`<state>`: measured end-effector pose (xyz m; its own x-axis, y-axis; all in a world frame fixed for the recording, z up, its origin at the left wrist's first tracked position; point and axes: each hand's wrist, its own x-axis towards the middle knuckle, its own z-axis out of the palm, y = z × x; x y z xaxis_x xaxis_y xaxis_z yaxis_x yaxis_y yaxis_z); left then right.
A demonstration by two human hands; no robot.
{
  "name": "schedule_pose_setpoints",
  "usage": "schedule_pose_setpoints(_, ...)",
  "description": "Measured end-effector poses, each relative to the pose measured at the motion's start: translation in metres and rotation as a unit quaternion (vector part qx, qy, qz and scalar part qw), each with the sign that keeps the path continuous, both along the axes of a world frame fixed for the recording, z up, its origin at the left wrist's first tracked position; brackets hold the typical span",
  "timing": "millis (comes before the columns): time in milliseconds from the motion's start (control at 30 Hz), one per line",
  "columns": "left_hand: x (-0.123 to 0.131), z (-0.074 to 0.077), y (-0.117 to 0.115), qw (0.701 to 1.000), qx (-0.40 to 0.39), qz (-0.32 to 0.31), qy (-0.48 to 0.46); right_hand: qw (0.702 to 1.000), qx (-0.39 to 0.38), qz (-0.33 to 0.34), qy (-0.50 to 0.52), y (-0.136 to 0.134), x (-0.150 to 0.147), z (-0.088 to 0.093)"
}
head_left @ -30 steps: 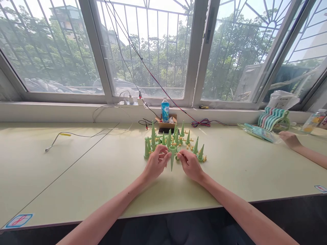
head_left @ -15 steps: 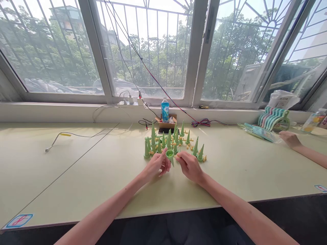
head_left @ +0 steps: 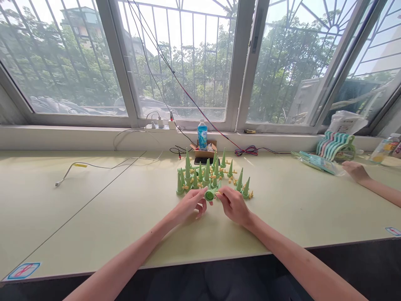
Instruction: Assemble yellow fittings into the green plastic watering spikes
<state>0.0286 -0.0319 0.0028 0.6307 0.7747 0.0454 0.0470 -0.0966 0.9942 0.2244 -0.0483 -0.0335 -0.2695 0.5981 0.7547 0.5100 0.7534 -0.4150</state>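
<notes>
My left hand (head_left: 194, 201) pinches a green watering spike (head_left: 209, 195) by its collar, between thumb and fingers. Its hollow round end faces me. My right hand (head_left: 234, 205) is closed on a small yellow valve (head_left: 218, 193) at the right side of that spike; whether the valve sits in the collar is too small to tell. Just beyond both hands, several more green spikes (head_left: 207, 170) stand upright in a cluster, many with yellow valves sticking out of their sides. Two spikes (head_left: 246, 189) stand apart to the right of the cluster.
Behind the cluster, a blue bottle (head_left: 202, 136) rises by a small cardboard box (head_left: 214, 146) and a dark phone (head_left: 203, 161). Cables (head_left: 250, 150) lie near the sill. At right are hangers (head_left: 334, 146), a plastic packet (head_left: 321, 163) and another person's hand (head_left: 355, 170).
The spike in my left hand has swung: its tip pointed down before, and now its open end is turned toward me and slightly lower. My right hand has hardly moved.
</notes>
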Motion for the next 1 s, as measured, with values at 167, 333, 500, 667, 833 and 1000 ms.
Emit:
schedule_pose_setpoints(167,-0.0021,0.0021,-0.0001,1.000,0.009,-0.013,0.010,1.000,-0.006,-0.009,-0.004,-0.0004,-0.0006,-0.0005)
schedule_pose_setpoints(333,-0.0016,0.0033,-0.0017,0.999,0.028,-0.010,0.013,1.000,-0.009,-0.003,0.010,0.0000,-0.0005,-0.0021)
schedule_pose_setpoints(500,-0.0018,0.0016,-0.0003,0.999,0.039,-0.019,0.002,1.000,-0.019,-0.008,0.011,-0.0004,-0.0008,-0.0018)
schedule_pose_setpoints(667,-0.0034,-0.0014,0.0019,0.996,0.084,-0.014,0.017,0.999,-0.029,-0.018,0.011,-0.0003,-0.0012,-0.0013)
schedule_pose_setpoints(833,-0.0031,-0.0056,0.0039,0.992,0.123,-0.008,0.014,0.999,-0.032,-0.016,0.016,-0.0003,-0.0012,-0.0009)
schedule_pose_setpoints(1000,-0.0005,-0.0067,0.0037,0.984,0.173,0.026,0.017,0.999,-0.044,-0.018,0.018,-0.0003,-0.0013,0.0002)
